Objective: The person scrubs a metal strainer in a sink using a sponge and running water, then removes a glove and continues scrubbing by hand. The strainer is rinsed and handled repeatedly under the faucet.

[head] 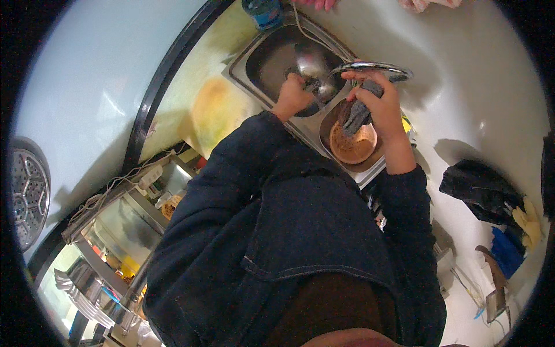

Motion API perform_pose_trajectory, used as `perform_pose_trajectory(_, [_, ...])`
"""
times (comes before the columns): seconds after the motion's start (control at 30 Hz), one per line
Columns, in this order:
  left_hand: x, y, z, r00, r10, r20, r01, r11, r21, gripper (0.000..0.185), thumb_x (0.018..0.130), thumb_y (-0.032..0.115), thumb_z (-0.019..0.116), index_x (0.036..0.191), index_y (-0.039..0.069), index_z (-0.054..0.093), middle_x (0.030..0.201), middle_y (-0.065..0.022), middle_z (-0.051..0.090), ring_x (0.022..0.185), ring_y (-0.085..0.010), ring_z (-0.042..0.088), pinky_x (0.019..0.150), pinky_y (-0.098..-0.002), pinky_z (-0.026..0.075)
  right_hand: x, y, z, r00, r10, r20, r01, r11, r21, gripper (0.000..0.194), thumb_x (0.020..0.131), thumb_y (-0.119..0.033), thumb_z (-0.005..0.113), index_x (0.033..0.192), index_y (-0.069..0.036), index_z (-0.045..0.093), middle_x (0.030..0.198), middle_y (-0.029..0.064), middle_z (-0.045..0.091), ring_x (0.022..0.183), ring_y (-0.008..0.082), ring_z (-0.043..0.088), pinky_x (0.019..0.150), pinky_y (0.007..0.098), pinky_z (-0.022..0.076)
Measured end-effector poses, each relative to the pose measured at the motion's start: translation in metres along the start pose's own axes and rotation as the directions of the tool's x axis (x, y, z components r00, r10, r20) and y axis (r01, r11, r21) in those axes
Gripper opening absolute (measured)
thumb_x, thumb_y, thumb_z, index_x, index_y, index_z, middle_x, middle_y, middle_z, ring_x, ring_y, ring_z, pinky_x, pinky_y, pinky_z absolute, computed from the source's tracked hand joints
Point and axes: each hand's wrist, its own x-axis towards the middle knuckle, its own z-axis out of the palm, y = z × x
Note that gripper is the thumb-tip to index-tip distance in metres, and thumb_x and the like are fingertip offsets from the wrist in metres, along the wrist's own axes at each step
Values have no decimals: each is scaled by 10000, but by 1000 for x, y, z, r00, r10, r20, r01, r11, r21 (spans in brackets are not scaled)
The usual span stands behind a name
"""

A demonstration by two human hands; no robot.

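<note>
My left hand (295, 96) reaches into the larger basin (266, 69) of a stainless steel sink, fingers bent beside a shiny metal vessel (313, 65). Whether it grips the vessel is hidden by the hand itself. My right hand (381, 102) is raised above the smaller basin (325, 134), holding a grey cloth or scouring pad (357, 116) between thumb and fingers. The lower end of that grey bundle hangs over a round bowl (353, 149) with brownish contents or residue. A chrome faucet (377, 66) curves just above my right fingers.
At the sink's far corner stands a blue-labelled plastic container (264, 15). A pale hose or cord (310, 34) crosses the rim. A rack with dishes (86, 299) lies to the left. Black cloth (481, 188) and a pale rubber glove (527, 221) hang at the right.
</note>
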Motion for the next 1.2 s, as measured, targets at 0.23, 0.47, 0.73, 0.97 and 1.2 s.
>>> perform_pose_trajectory(0.23, [-16,-16,-33,897,-328,297,417,853,-315,395,861,57,741,1162,-71,519,855,-146,675,629,-197,637,541,-365,513,-26,46,-57,964,181,-195,-188,982,-18,441,860,-17,617,1297,34,628,1118,113,743,798,182,695,772,307,564])
perform_pose_trajectory(0.47, [-27,-52,-40,815,-222,535,501,733,-460,321,898,65,759,1128,-7,547,762,-69,631,641,-163,618,544,-314,472,-73,102,-124,845,290,-450,-266,957,117,413,905,15,616,1318,32,624,1163,153,717,829,226,696,762,325,577])
perform_pose_trajectory(0.73, [-37,-55,-37,740,-180,648,635,504,-585,226,955,101,704,1124,33,571,1000,-138,720,674,-147,618,555,-293,470,-86,121,-140,815,324,-480,-263,946,191,381,929,5,628,1303,64,583,1161,152,703,856,233,687,753,350,577])
perform_pose_trajectory(0.97, [-34,-54,-54,672,-139,727,693,463,-552,190,1038,202,556,1085,19,572,942,-119,700,628,-137,559,499,-252,425,-59,118,-140,794,323,-515,-251,946,205,447,917,-13,648,1347,66,552,1237,163,661,859,241,696,755,363,579])
perform_pose_trajectory(1.2, [-43,-38,-55,529,-350,773,839,77,-539,282,1060,235,439,1078,0,595,769,-55,577,579,-117,515,438,-223,389,-23,126,-148,847,285,-448,-239,958,157,627,882,-40,685,1472,27,484,1239,156,637,874,253,703,747,363,581])
